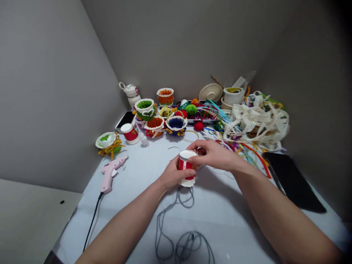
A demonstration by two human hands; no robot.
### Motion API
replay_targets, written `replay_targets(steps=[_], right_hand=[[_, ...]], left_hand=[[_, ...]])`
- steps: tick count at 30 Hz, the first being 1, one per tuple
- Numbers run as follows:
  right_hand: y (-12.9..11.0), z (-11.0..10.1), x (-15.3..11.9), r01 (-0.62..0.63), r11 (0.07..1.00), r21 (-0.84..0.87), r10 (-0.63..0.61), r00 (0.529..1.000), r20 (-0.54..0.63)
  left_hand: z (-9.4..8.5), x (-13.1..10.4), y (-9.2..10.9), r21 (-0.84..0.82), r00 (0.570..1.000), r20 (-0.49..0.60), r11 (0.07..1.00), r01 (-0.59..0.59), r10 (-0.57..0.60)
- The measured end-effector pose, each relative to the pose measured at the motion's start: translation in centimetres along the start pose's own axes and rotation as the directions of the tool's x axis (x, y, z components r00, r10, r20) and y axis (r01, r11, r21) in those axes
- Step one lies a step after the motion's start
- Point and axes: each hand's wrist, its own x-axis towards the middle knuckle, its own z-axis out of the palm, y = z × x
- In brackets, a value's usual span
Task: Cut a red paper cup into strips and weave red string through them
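Note:
A red and white paper cup (189, 178) is upright in front of me over the table. My left hand (176, 172) wraps round its left side, thumb across the front. At the cup's rim, my right hand (205, 154) is pinched, with its thumb near the top edge. A band of grey yarn (183, 154) runs along the rim by the right fingers. Loose grey yarn (165, 212) trails below the cup and lies in loops on the table. What the right fingertips pinch is partly hidden, but the yarn is there.
A pink glue gun (110, 172) lies left. Yarn-covered cups (176, 126), another red cup (129, 134) and a small white bottle (144, 140) stand behind. A tray (189, 121) of yarn balls, white lace (255, 121) and a black tablet-like slab (293, 181) are farther right.

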Motion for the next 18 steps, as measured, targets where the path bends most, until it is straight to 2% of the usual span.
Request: replay_targets(steps=[3, 6, 12, 18], right_hand=[[0.6, 0.0, 0.2, 0.023, 0.996, -0.089, -0.025, 0.999, -0.021], [1.1, 0.1, 0.4, 0.061, 0.988, -0.144, -0.067, 0.997, -0.032], [1.0, 1.1, 0.9, 0.126, 0.985, -0.121, -0.135, 0.988, -0.077], [0.5, 1.7, 1.0, 0.131, 0.989, -0.067, -0.137, 0.986, -0.096]], left_hand=[[0.4, 0.0, 0.1, 0.096, 0.993, -0.107, 0.995, -0.034, 0.045], [0.7, 0.0, 0.5, 0.169, 0.979, -0.164, 0.982, -0.090, 0.118], [1.2, -0.2, 0.9, 0.243, 0.963, -0.182, 0.958, -0.153, 0.200], [1.3, -0.3, 0.6, 0.276, 0.948, -0.193, 0.941, -0.194, 0.253]])
